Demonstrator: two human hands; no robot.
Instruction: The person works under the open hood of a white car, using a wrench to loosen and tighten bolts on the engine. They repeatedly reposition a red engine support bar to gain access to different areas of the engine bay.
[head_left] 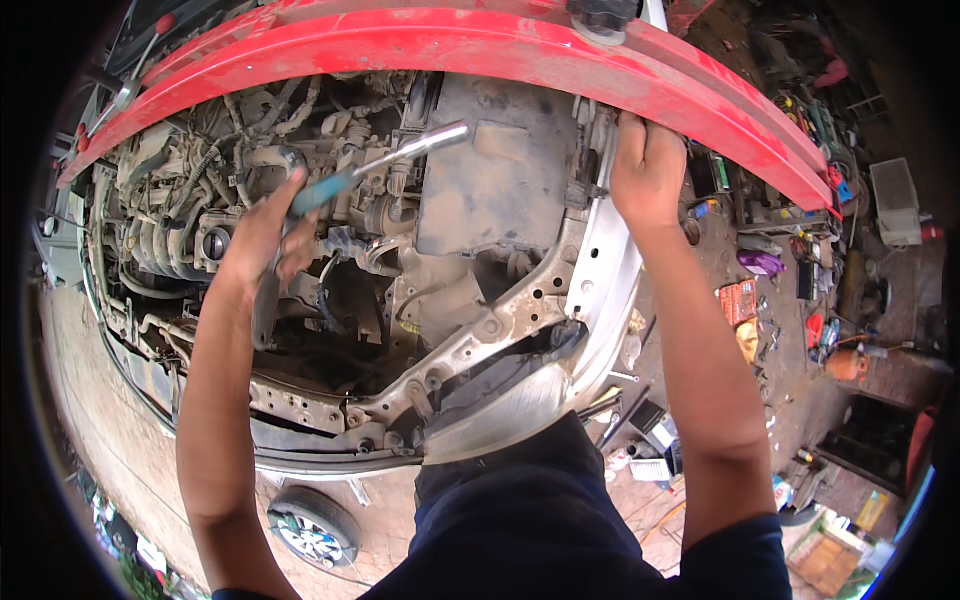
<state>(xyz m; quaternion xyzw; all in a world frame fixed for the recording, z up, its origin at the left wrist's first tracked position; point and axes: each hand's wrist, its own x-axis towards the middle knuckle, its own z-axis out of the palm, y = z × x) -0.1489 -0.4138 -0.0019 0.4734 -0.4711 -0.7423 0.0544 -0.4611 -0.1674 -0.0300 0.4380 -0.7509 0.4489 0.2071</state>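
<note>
Teal-handled tool [322, 190] clasped in curled fingers of left hand [262, 240], above engine [155, 235] at left; right hand [648, 175] against right fender [612, 275], grip impossible to tell. Engine already exposed; remaining work unclear.

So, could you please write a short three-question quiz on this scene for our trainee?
1. Which hand holds the teal-and-metal tool?
2. True or false: the red beam spans over the engine bay.
3. Fill in: at the picture's lower left, a spoked ____ sits on the ground.

Key:
1. The left hand.
2. True.
3. Wheel.
</note>
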